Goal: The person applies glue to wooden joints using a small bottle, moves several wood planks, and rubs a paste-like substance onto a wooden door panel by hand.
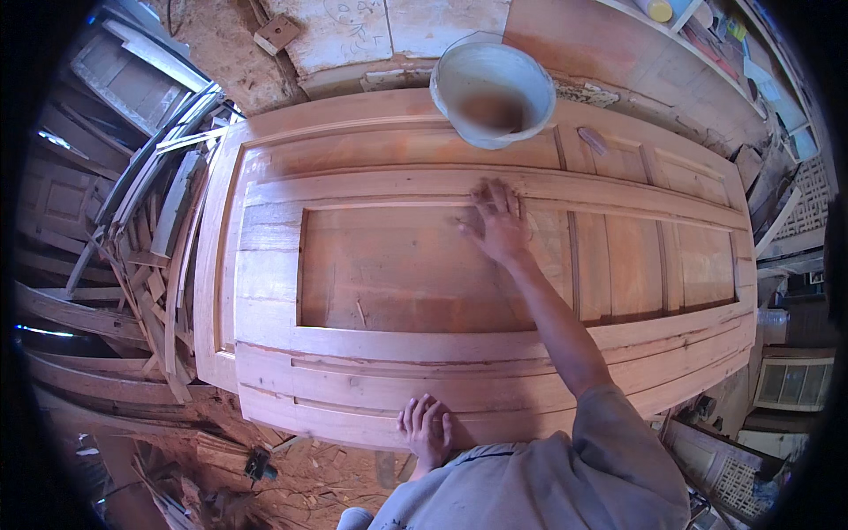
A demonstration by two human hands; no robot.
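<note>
A wooden door frame [424, 346] with open panel spaces lies flat on top of another wooden door [215, 265]. My right hand [505, 228] reaches across and rests on its far long rail, fingers spread. The fingertips look dark and slightly blurred, and I make out nothing held. My left hand [427, 433] lies on the near edge of the stack, fingers loosely bent over the wood and holding nothing. Beyond my right hand stands a pale bucket [448, 84] with a brown patch inside, too blurred to name.
A small pinkish block [593, 141] lies on the lower door, right of the bucket. Scrap wood [159, 274] is piled at the left. A wooden stick [360, 312] lies inside the large panel space. Shavings cover the floor [322, 481]; shelves [707, 49] stand at the far right.
</note>
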